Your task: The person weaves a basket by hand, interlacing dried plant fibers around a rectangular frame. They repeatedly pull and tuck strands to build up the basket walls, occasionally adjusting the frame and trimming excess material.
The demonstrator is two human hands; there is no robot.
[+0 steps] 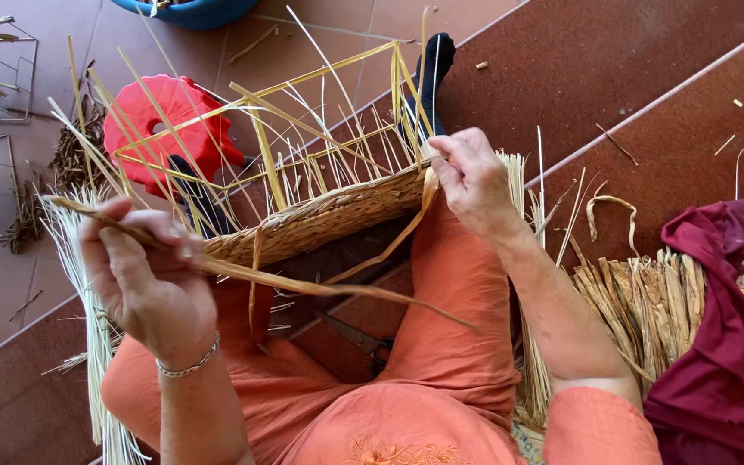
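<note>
Left hand: our left hand (150, 280) is raised at the left of the view, fingers curled shut around a long flat straw strip (303, 284), thumb pressed on top of it.
Straw strip: it runs from our left fist rightward across our lap, its far end hanging free over the right knee.
Right hand: our right hand (473, 176) sits at the right corner of the basket (320, 215), fingertips pinched closed on a second strip (406, 232) right at the woven edge.
Second strip: it bends down from that pinch and drops under the basket towards our lap.
Basket: a half-woven rectangular one, resting tilted across our knees between both hands; the lower band is woven tight, and bare upright stakes (329, 146) stand out of it along a thin yellow frame.
Lap: we wear orange trousers (449, 344); a pair of scissors (363, 340) lies between the legs, partly hidden.
Wrist: a silver bracelet (187, 366) circles our left wrist.
Around us: a red plastic stool (174, 120) stands behind the basket, a bundle of dried leaves (647, 301) lies at our right beside a dark red cloth (716, 344), and pale straw (96, 344) lies at our left on the tiled floor (579, 60).
</note>
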